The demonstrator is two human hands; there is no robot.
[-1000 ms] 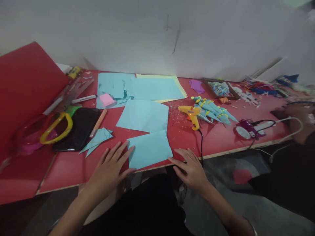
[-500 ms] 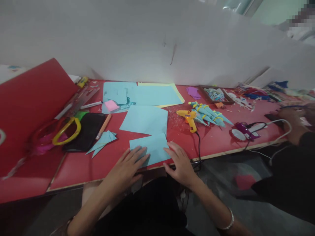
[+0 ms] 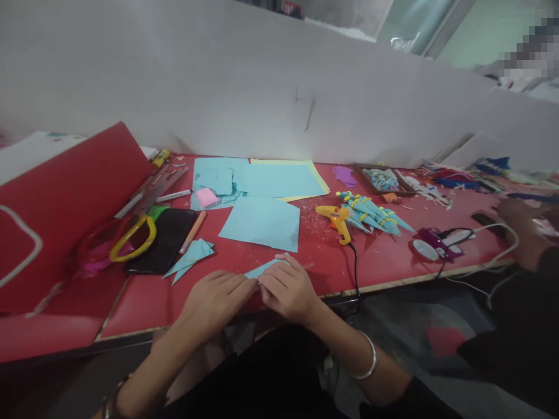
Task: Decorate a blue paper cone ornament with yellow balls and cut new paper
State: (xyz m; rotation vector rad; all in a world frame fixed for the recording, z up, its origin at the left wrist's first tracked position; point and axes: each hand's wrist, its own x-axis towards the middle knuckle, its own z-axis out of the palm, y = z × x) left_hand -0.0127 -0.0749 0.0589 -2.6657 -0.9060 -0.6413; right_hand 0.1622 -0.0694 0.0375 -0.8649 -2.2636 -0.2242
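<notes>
Both hands meet at the front edge of the red table point(image 3: 196, 308), closed on a blue paper sheet point(image 3: 261, 269). Only a narrow strip of that sheet shows above the fingers; the rest is hidden. My left hand point(image 3: 222, 295) grips its left part, and my right hand point(image 3: 289, 288) holds it from the right, fingertips close to the left ones. Just behind lies another blue sheet point(image 3: 263, 223), flat. Folded blue paper pieces point(image 3: 192, 259) rest to the left of my left hand. To the right is a yellow glue gun point(image 3: 336, 220) with a black cord.
Blue cones with yellow trim point(image 3: 371, 210) lie beyond the glue gun, near a brown tray point(image 3: 404, 185). At left are a black phone point(image 3: 168, 241), yellow-handled scissors point(image 3: 133, 237) and a red board point(image 3: 74, 203). Another person's hand point(image 3: 519, 218) is at far right.
My hands have come together and closed on the blue sheet, which lay flat under them before and now shows as a narrow strip. The camera view has shifted slightly.
</notes>
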